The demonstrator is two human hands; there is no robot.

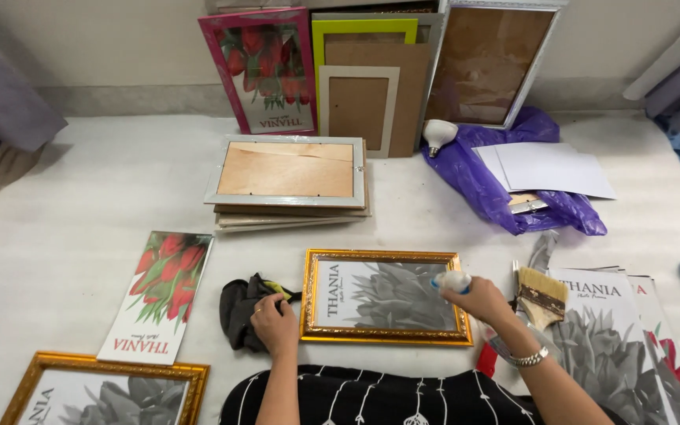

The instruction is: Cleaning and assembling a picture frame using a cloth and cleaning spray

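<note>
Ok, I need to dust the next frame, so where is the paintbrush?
In the head view the paintbrush lies on the person's right, on the stack of prints, just beyond the right hand and beside the gold frame.

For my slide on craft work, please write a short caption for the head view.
Left hand rests on a dark cloth beside a gold picture frame; right hand holds a small white object over it.

surface: white sheet (80, 205) | on it: gold frame (386, 337), frame stack (289, 216), purple bag (497, 189), tulip print (159, 295)
</note>
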